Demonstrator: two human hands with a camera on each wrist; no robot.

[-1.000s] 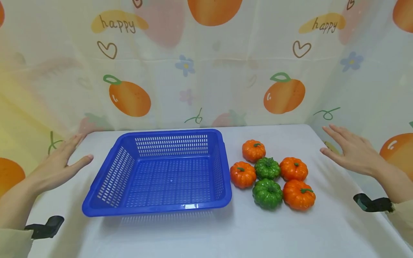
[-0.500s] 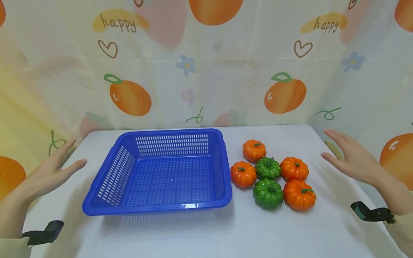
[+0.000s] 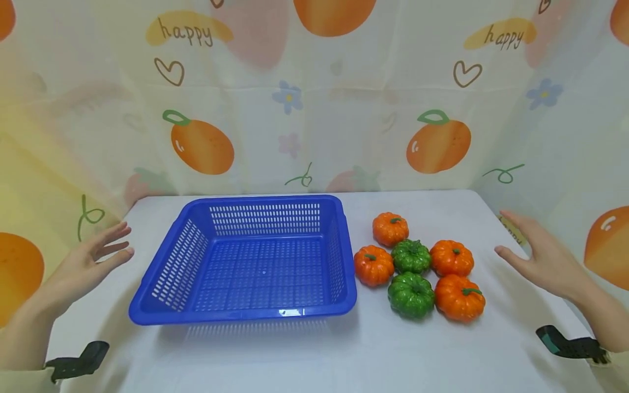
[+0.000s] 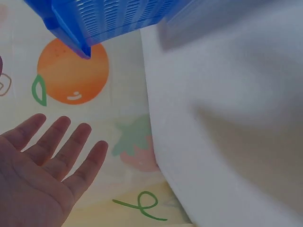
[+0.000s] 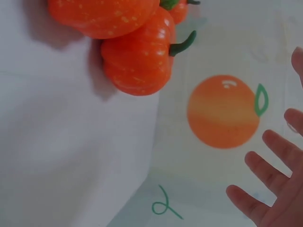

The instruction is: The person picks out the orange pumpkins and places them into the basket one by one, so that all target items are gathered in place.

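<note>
My left hand [image 3: 88, 267] hovers at the table's left side, fingers spread and holding nothing; the left wrist view shows its palm and separated fingers [image 4: 71, 146]. A blue plastic basket [image 3: 245, 315] with slotted walls sits to its right, nothing inside. On the far side my right hand [image 3: 550, 262] is raised over the table's right edge, fingers extended, also holding nothing. Between basket and right hand is a cluster of small pumpkins: several orange ones, such as the nearest orange pumpkin [image 3: 460, 298], and two green ones, the front green pumpkin [image 3: 411, 296] and the rear green pumpkin [image 3: 411, 256].
A white-covered table [image 3: 295, 360] bears everything. Behind it and along both sides hangs a printed curtain [image 3: 319, 109] with oranges, hearts and "happy" lettering. Dark straps with mounts, a left strap [image 3: 78, 363] and a right strap [image 3: 572, 344], circle the wrists.
Both hands have shifted slightly, the right one lower in view and the left fingers now more separated. The basket and pumpkins stay put; the whole head view has drifted a little.
</note>
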